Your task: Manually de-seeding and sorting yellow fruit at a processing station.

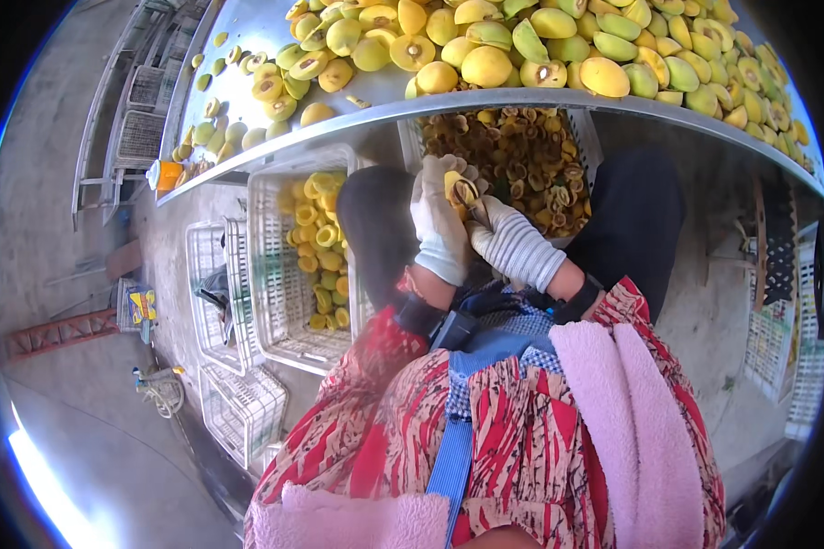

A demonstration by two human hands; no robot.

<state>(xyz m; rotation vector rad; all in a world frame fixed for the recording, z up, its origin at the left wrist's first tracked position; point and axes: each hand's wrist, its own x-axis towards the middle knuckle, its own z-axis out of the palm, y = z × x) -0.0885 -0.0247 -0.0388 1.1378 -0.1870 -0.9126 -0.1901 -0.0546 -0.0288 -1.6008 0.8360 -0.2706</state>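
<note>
Above my lap, my left hand [435, 206], in a white glove, is closed around a halved yellow peach [461, 191]. Its cut face and dark pit hollow are turned toward my right hand. My right hand [515, 242], in a striped grey-white glove, is closed right against the fruit. A dark, narrow shape shows between its fingers and the peach; what it is stays mostly hidden. Just beyond the hands, between my knees, sits a crate of brown pits and peach scraps [522, 165].
A metal table [375, 112] heaped with halved peaches [604, 77] spans the far side. To my left stands a white crate [270, 274] with hollowed yellow halves [325, 247]. More white crates [238, 407] are on the floor beside it. An orange container [164, 175] hangs at the table's left corner.
</note>
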